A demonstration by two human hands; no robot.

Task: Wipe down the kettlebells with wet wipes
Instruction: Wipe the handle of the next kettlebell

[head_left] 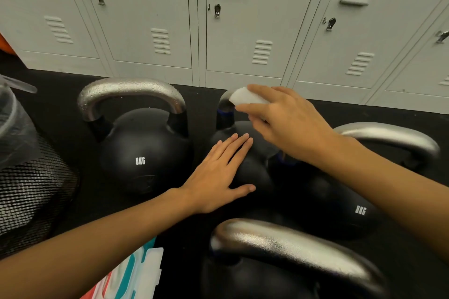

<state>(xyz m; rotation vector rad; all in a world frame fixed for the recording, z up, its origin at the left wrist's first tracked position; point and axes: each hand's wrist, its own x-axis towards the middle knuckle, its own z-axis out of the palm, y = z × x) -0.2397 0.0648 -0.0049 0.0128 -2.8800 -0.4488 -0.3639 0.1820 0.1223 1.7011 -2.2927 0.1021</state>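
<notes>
Several black kettlebells with silver handles stand on the dark floor. My left hand [220, 172] lies flat with straight fingers on the body of the middle kettlebell [252, 172]. My right hand [286, 119] holds a folded white wet wipe [245, 97] against the top of that kettlebell's handle, most of which is hidden. An 8KG kettlebell [143, 153] stands to the left, its handle dotted with water drops. Another 8KG kettlebell [345, 211] sits at the right under my right forearm. A nearer kettlebell [279, 250] is at the bottom.
Grey lockers [230, 31] run along the back. A black mesh bin [29, 196] with a plastic liner stands at the left. A wet-wipe pack [136, 274] with white lid lies at the bottom under my left forearm.
</notes>
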